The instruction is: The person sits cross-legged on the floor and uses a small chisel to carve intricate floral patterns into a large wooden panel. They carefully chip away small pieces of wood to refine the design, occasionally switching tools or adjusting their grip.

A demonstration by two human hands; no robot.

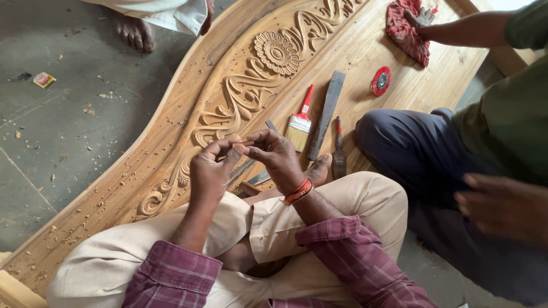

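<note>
Above the carved board, at centre: fingertips of left hand (pixel 210 171) and right hand (pixel 278 153) meet, pinched on a small thin item (pixel 244 144); too small to identify. Both hands curled shut around that pinch, held over lap, not touching the wood. R wrist: orange-red band (pixel 298 191). Sleeves: plaid maroon; trousers beige, legs crossed, bare foot (pixel 317 170) resting on panel. Under hands: two metal chisels (pixel 255 171) lying on carved wooden panel (pixel 365 48), floral relief w/ rosette (pixel 277 53) along curved edge. Just right of hands: flat paintbrush (pixel 299 121), red handle, pale bristles; beside it a long dark file (pixel 326 114); next, a small red-handled tool (pixel 339 149). Further up: red round brush wheel (pixel 381 81). Far top right: co-worker's hand (pixel 423 18) on red cloth (pixel 406 31), green sleeve, dark trousers. Floor (pixel 68 125): grey stone, wood chips scattered. Top left: another person's bare foot (pixel 135 31).
</note>
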